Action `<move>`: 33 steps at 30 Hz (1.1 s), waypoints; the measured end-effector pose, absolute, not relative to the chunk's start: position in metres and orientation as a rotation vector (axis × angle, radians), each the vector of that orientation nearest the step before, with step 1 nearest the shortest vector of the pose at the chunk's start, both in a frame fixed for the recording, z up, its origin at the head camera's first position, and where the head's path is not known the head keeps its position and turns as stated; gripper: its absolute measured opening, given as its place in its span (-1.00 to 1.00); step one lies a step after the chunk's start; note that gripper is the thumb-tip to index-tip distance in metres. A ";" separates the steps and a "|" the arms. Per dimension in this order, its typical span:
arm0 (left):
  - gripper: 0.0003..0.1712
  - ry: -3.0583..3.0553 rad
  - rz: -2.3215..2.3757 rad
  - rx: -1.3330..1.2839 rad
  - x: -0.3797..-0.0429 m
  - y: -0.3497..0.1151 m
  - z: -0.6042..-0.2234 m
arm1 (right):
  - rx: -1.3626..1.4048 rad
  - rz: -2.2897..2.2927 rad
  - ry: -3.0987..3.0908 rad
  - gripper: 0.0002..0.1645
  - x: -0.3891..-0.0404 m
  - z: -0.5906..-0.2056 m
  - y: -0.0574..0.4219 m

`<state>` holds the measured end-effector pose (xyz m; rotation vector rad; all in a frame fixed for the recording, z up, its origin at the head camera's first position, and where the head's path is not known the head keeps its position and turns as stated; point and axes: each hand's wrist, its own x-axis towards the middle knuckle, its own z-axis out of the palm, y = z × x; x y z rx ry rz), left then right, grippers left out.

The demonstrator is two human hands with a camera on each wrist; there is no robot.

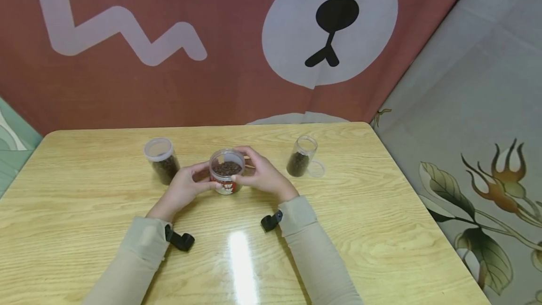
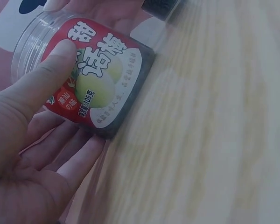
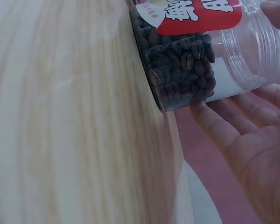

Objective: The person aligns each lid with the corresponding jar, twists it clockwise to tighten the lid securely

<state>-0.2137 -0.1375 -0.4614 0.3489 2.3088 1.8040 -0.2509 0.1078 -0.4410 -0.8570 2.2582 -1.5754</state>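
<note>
Red-labelled jar (image 1: 227, 186) held upright on the surface (image 1: 372, 220).
The mouth is directed upward, the long axis vertical; the wall is clasped from opposite sides, between thumb and fingers, by the left grip (image 1: 184, 186) and right grip (image 1: 265, 173).

Reddish cartoon cloth (image 1: 228, 88) hangs behind a wooden table (image 1: 381, 248).
</note>
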 end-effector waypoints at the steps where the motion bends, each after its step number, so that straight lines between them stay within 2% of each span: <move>1: -0.22 2.311 1.800 0.347 -0.214 -0.137 -0.461 | -0.863 -1.571 2.262 -0.19 -0.251 -0.441 0.108; 17: -0.19 2.337 1.743 0.401 -0.217 -0.139 -0.458 | -0.787 -1.608 2.207 -0.16 -0.250 -0.437 0.112; 25: -0.16 2.334 1.754 0.380 -0.218 -0.142 -0.461 | -0.699 -1.564 2.191 -0.03 -0.251 -0.436 0.119; 33: -0.11 2.326 1.749 0.332 -0.219 -0.145 -0.462 | -0.671 -1.514 2.210 -0.18 -0.252 -0.442 0.115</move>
